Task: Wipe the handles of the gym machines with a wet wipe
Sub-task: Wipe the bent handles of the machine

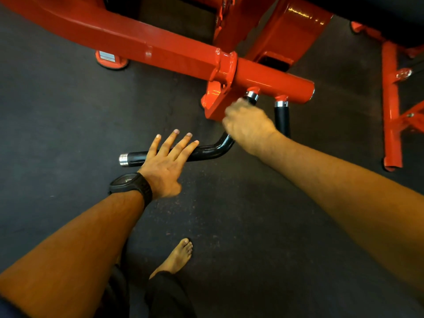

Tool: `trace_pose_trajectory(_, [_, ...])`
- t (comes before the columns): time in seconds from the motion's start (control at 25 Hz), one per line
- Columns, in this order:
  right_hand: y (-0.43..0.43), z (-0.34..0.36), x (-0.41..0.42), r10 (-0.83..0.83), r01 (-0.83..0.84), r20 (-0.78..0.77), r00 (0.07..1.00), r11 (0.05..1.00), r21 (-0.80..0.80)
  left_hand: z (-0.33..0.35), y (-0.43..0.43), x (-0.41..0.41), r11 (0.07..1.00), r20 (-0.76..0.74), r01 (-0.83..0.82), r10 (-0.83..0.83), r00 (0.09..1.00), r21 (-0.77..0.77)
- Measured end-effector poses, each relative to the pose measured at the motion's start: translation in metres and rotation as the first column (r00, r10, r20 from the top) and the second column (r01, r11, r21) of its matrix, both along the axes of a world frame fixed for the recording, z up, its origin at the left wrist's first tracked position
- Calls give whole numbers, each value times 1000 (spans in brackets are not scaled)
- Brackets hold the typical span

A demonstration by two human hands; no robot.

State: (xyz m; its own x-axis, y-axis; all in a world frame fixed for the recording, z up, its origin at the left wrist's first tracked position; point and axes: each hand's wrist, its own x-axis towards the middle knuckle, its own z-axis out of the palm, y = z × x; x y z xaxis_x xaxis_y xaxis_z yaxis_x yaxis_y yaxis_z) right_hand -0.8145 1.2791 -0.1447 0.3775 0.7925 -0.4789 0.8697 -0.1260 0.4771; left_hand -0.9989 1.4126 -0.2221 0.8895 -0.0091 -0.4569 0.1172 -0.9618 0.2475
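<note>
Two black handles hang under the red machine arm [273, 80]. At the left, the left grip [164, 165], with a watch [130, 183] at its wrist, lies flat with fingers spread over the level run of the bent handle [206, 151] and holds nothing. Whether it touches the bar cannot be told.

Further right, the right grip [249, 126] is curled round the upright run of that handle, just below its chrome collar [252, 95]. Blur hides the fingers. The wet wipe is not visible and is judged to be inside this fist. The short handle [282, 120] stands just beside it, to the right.

Procedure:
1. Wrap the wipe fully round the bar.
2. Twist while sliding through the bend to the end cap [124, 159].
3. Steady the bar with the free grip.
4. Treat the short handle next.
</note>
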Motion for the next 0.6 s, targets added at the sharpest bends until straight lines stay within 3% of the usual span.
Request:
trace_pose_trajectory(0.12, [-9,3,2,-197,191,39,980,974,120,0,1,0,1000,-5,-3,3,1000,-14])
trace_pose_trajectory(0.2, [-19,-7,-26,-176,174,9,984,978,115,0,1,0,1000,-7,-4,4,1000,-23])
trace_pose_trajectory(0.32, [-25,-18,-43,-294,354,-232,927,890,287,2,1,1,1000,-11,-7,6,1000,-30])
trace_pose_trajectory(0.48, [-25,-35,-86,-430,620,-447,784,510,597,2,2,2,999,-18,-17,16,1000,-41])
trace_pose_trajectory(0.52, [-20,-40,-103,-493,718,-536,685,331,613,3,2,2,999,-23,-14,13,1000,-42])
trace_pose_trajectory(0.6, [-3,-46,-130,-572,835,-736,364,-150,529,3,1,1,999,-24,-13,12,1000,-41])
